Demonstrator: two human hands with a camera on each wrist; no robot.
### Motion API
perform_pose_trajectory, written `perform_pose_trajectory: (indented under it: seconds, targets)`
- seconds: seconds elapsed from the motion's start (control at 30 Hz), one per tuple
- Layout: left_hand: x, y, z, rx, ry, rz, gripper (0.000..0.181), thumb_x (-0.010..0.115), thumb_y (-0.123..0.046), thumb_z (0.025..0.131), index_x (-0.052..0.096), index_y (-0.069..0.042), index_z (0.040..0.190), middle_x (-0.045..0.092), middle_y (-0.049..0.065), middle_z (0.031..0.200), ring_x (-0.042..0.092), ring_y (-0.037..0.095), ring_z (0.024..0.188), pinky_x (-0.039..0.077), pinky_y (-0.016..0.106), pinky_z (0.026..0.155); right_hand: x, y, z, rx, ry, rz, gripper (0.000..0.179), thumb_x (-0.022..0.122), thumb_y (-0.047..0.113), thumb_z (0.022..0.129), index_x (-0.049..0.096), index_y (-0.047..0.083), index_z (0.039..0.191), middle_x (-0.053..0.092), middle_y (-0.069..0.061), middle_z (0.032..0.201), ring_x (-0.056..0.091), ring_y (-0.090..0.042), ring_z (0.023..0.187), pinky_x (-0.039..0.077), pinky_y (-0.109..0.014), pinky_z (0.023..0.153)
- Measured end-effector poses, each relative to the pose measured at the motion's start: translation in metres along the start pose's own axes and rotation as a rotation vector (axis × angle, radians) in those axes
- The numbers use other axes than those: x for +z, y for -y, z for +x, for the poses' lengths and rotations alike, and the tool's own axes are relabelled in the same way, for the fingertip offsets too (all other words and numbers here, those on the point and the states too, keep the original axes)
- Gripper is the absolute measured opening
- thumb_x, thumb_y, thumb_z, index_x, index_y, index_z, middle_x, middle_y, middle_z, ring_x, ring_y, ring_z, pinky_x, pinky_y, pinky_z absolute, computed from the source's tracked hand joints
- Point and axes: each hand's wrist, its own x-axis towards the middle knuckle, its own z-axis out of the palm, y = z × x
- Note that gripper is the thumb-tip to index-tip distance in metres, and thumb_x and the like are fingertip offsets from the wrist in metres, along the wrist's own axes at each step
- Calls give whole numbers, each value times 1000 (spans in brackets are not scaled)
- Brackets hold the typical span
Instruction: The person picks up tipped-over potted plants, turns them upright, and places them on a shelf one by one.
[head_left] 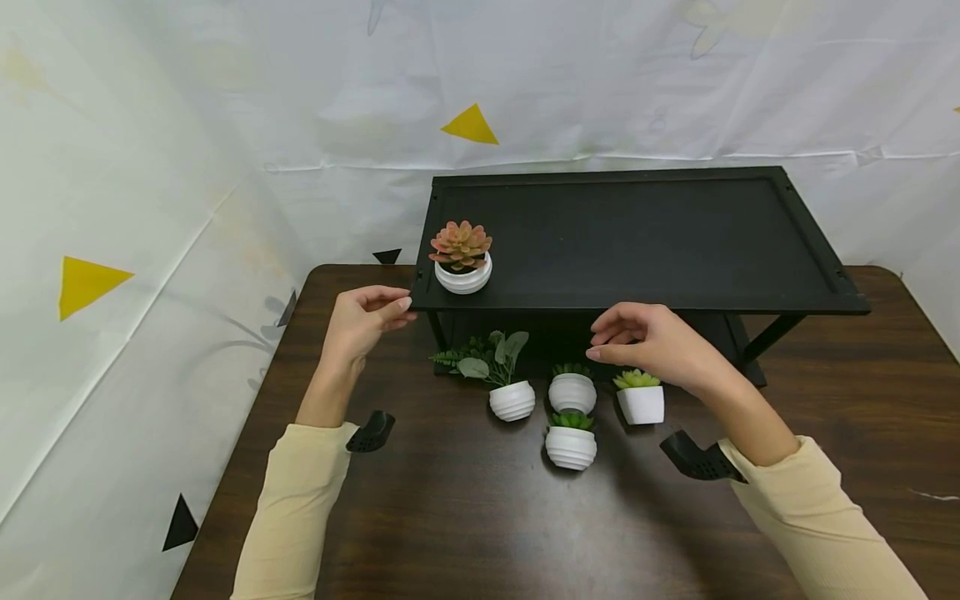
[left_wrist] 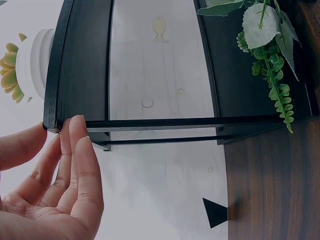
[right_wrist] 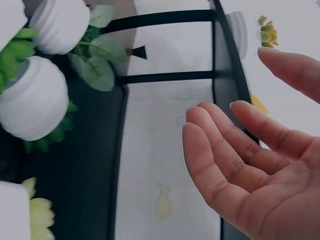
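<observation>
shelf point(head_left: 637, 237) nr hands point(head_left: 366, 322) point(head_left: 647, 343): l pinching it, r apart

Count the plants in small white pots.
5: orange succulent atop the black rectangular shelf; on the brown wooden table, leafy plant, bright-green succulent, dark-green succulent behind it, yellow-green succulent. Shelf may hide others.

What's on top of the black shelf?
One white pot with a pinkish-orange succulent stands near the front left corner of the shelf. The pot hides the patch beneath it, so I can't see that.
</observation>
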Motion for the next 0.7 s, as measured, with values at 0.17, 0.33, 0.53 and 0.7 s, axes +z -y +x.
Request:
perform_pose_trajectory:
  seconds: [0.17, 0.33, 0.53, 0.7]
  targets:
    - [0, 0, 0, 0, 1, -1, 27, 61, -6, 88, 60, 11, 108, 62, 13, 92, 66, 13, 72, 54, 28, 75, 6, -11, -2, 11, 22, 43, 31, 69, 20, 83, 59, -1, 105, 62, -8, 95, 59, -18, 83, 51, -29, 71]
    - [0, 0, 0, 3, 3, -6, 27, 61, -6, 88, 60, 11, 109, 62, 13, 92, 66, 15, 73, 54, 25, 73, 12, -24, -5, 37, 40, 107, 32, 68, 16, 83, 57, -4, 105, 60, -11, 95, 60, -17, 82, 52, -33, 73]
    - [0, 0, 1, 4, 2, -8, 27, 62, -7, 88, 60, 11, 108, 62, 12, 91, 66, 18, 76, 54, 28, 75, 13, -38, -10, 68, 26, 98, 33, 67, 16, 84, 55, -5, 106, 60, -12, 94, 60, -21, 81, 52, -38, 72]
    - [0, 0, 1, 0, -1, -8, 27, 62, -6, 87, 60, 12, 108, 62, 12, 91, 66, 18, 76, 54, 30, 76, 11, -50, -16, 82, -9, 72, 34, 67, 17, 84, 55, -7, 106, 60, -12, 93, 60, -29, 81, 52, -38, 68]
